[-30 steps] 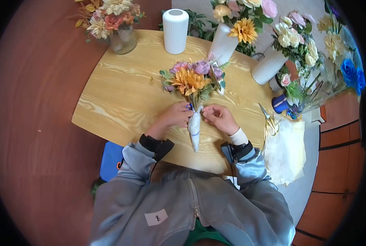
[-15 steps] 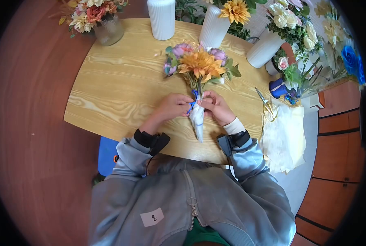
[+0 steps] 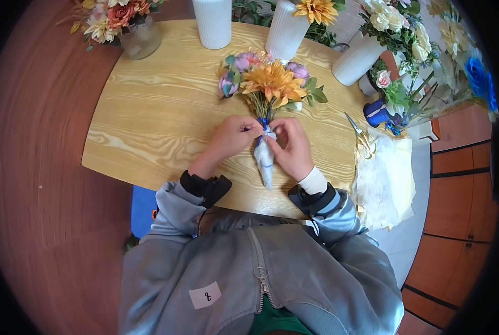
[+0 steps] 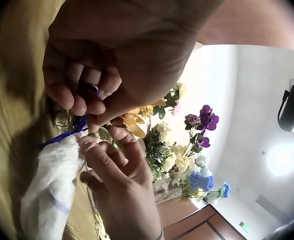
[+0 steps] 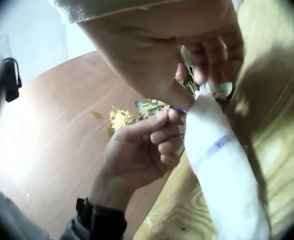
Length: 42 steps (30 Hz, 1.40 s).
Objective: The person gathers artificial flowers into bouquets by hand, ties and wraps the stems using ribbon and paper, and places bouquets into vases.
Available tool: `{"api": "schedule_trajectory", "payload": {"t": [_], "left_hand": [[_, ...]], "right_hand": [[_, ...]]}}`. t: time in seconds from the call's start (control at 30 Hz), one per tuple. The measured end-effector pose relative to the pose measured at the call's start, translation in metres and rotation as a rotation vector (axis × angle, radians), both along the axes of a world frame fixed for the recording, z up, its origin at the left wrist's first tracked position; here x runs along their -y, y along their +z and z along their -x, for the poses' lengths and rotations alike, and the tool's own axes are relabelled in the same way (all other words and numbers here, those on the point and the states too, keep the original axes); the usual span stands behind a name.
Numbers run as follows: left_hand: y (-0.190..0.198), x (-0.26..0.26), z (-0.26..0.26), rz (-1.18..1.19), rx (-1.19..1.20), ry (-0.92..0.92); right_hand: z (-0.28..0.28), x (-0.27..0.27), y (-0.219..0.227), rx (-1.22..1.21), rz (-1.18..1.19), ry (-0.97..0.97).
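A bouquet with a large orange flower (image 3: pixel 273 84) and purple flowers lies on the wooden table. White wrapping (image 3: pixel 265 162) covers its stems in a tapering bundle. Blue ribbon (image 4: pixel 61 138) goes round the top of the wrapping. My left hand (image 3: pixel 235 135) pinches a ribbon end between thumb and curled fingers, left of the stems. From the other side my right hand (image 3: pixel 294 149) pinches at the ribbon with thumb and forefinger, right by the wrapping's upper edge. The right fingertips partly hide the ribbon there.
Scissors (image 3: pixel 362 137) and white wrapping sheets (image 3: pixel 386 181) lie at the table's right side, near a blue ribbon spool (image 3: pixel 375 113). White ribbed vases (image 3: pixel 213 25) stand along the back, some with flowers. A glass vase (image 3: pixel 141 40) of flowers is at the back left.
The blue ribbon now shows round the wrapped stems, where the hands hid most of it before. The right hand has come in closer to the ribbon. The head view has shifted, raising the table in frame.
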<state>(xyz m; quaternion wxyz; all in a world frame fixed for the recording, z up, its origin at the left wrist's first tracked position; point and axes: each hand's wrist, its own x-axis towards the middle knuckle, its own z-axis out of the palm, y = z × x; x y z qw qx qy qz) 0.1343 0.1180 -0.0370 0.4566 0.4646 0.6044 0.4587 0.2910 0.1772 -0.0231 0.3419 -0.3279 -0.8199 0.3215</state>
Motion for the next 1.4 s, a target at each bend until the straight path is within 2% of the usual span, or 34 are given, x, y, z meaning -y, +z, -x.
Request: {"api": "schedule_trajectory", "payload": {"t": [0.07, 0.1, 0.17, 0.23, 0.3, 0.33, 0.4, 0.53, 0.6, 0.63, 0.7, 0.73, 0.8, 0.83, 0.9, 0.97, 1.0, 1.07, 1.1, 1.13, 1.17, 1.2, 1.27, 1.33, 1.4], "left_hand": [[0.002, -0.004, 0.000, -0.051, 0.153, -0.009], [0.004, -0.006, 0.000, -0.052, 0.154, -0.012], [0.010, -0.010, 0.000, -0.090, 0.145, -0.131], [0.010, -0.015, -0.005, -0.095, 0.150, -0.139], [0.010, -0.019, -0.009, -0.096, 0.155, -0.150], [0.010, -0.022, -0.010, -0.095, 0.103, -0.164], [0.010, -0.026, -0.014, -0.095, 0.052, -0.181], [0.012, -0.033, -0.020, -0.014, 0.062, -0.206], [0.011, -0.033, -0.022, 0.018, 0.082, -0.202], [0.009, -0.032, -0.023, -0.024, 0.164, -0.160], [0.005, -0.032, -0.022, -0.067, 0.245, -0.115], [0.002, -0.032, -0.019, -0.065, 0.231, -0.101], [-0.003, -0.033, -0.016, -0.063, 0.215, -0.088], [-0.006, -0.033, -0.015, -0.055, 0.164, -0.076], [-0.014, -0.034, -0.013, -0.047, 0.114, -0.065], [-0.019, -0.034, -0.013, -0.036, -0.145, 0.013], [-0.019, -0.034, -0.014, -0.036, -0.145, 0.011], [-0.016, -0.032, -0.017, -0.051, -0.086, 0.054], [-0.013, -0.033, -0.017, -0.138, 0.102, 0.004], [-0.010, -0.030, -0.019, -0.135, 0.101, 0.001], [0.000, -0.025, -0.022, -0.154, 0.161, -0.036], [0.007, -0.024, -0.024, -0.176, 0.219, -0.074], [0.001, -0.024, -0.022, -0.204, 0.182, -0.078], [-0.003, -0.020, -0.019, -0.231, 0.147, -0.080], [0.005, -0.014, -0.019, -0.140, 0.177, -0.114]], "right_hand": [[-0.002, 0.003, 0.005, -0.025, -0.139, 0.262], [-0.001, 0.008, 0.007, 0.023, -0.109, 0.240], [-0.004, 0.007, 0.009, 0.064, -0.093, 0.249], [-0.006, 0.006, 0.014, 0.104, -0.076, 0.262], [-0.009, 0.008, 0.026, 0.295, -0.283, 0.234], [-0.010, 0.008, 0.028, 0.297, -0.284, 0.230], [-0.013, 0.008, 0.030, 0.532, -0.348, 0.194], [-0.019, 0.001, 0.029, 0.585, -0.374, 0.189], [-0.023, -0.001, 0.029, 0.531, -0.334, 0.243], [-0.025, -0.003, 0.029, 0.531, -0.334, 0.242], [-0.027, -0.007, 0.026, 0.322, -0.029, 0.310], [-0.029, -0.008, 0.021, 0.321, -0.029, 0.313], [-0.031, -0.009, 0.016, -0.027, 0.599, 0.376], [-0.036, -0.010, 0.017, -0.028, 0.599, 0.376], [-0.040, -0.008, 0.035, -0.374, 0.622, 0.550], [-0.048, -0.012, 0.042, -0.432, 0.595, 0.588], [-0.051, -0.014, 0.043, -0.489, 0.565, 0.624], [-0.046, -0.011, 0.043, -0.516, 0.570, 0.558], [-0.039, -0.010, 0.042, -0.479, 0.626, 0.398], [-0.034, -0.009, 0.040, -0.442, 0.679, 0.234], [-0.032, -0.010, 0.030, -0.345, 0.508, 0.155], [-0.033, -0.011, 0.023, -0.349, 0.505, 0.153], [-0.033, -0.012, 0.012, -0.047, 0.281, 0.123], [-0.029, -0.010, 0.003, -0.081, 0.325, 0.135], [-0.027, -0.009, 0.000, -0.022, 0.197, 0.110]]}}
